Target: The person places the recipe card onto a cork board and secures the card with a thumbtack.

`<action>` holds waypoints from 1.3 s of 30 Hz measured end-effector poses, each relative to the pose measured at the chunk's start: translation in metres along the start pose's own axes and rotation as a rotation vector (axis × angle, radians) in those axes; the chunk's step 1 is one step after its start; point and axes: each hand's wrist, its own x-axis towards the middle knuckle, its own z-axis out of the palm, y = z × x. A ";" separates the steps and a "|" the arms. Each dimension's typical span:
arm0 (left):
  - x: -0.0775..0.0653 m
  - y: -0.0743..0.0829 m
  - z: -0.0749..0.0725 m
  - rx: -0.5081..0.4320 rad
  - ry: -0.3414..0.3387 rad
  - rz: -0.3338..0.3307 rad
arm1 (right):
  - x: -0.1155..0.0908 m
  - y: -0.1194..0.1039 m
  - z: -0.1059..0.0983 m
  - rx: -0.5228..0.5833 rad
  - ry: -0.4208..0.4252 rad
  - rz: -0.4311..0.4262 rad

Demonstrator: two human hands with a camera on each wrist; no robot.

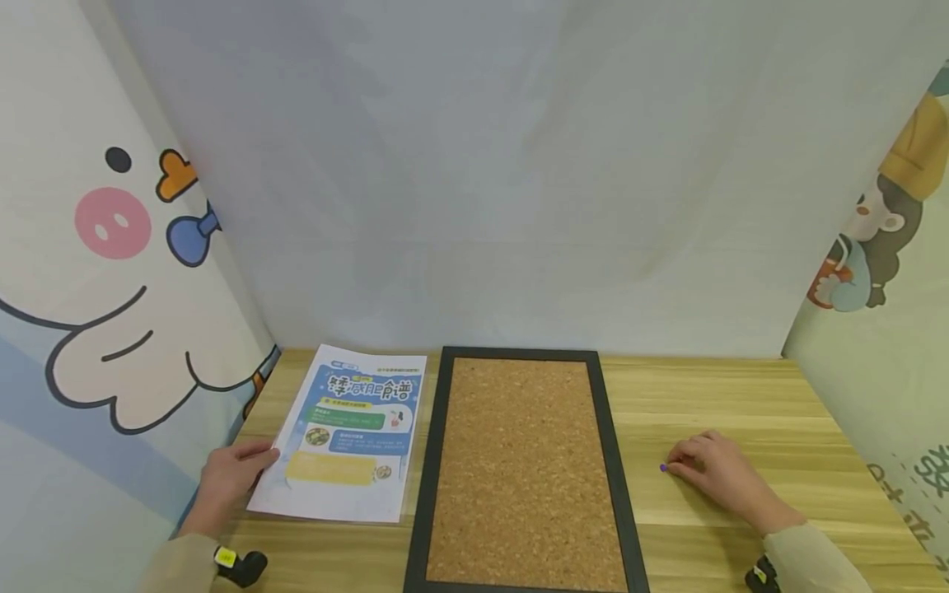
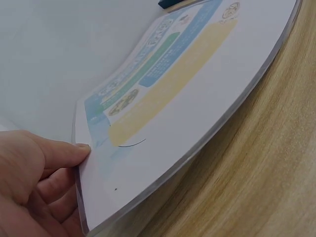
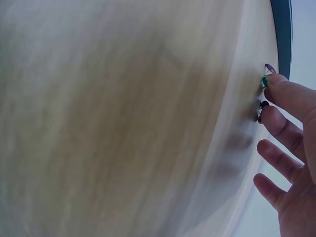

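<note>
My left hand [image 1: 231, 473] pinches the sheet [image 1: 347, 438] by its edge, left of the board [image 1: 525, 469]; right of it, my right hand [image 1: 721, 471] meets small pins [image 3: 264, 82], whether gripping any I cannot tell.

on the wood-grained table [image 1: 741, 403], a narrow gap divides the rectangular white printed sheet [image 1: 337, 504] from the black-framed brown cork board [image 1: 526, 469]; wider room separates board and right hand [image 1: 712, 471]; pale hanging cloth [image 1: 511, 206] walls the far edge.
</note>
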 end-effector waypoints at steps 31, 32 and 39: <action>-0.005 -0.008 -0.017 -0.423 -0.015 -0.166 | 0.001 -0.002 -0.011 -0.021 -0.009 0.041; -0.006 -0.007 -0.018 -0.436 -0.018 -0.166 | 0.001 -0.002 -0.011 -0.026 -0.006 0.038; -0.015 -0.002 -0.019 -0.527 -0.015 -0.172 | 0.000 0.000 -0.010 -0.039 0.012 0.015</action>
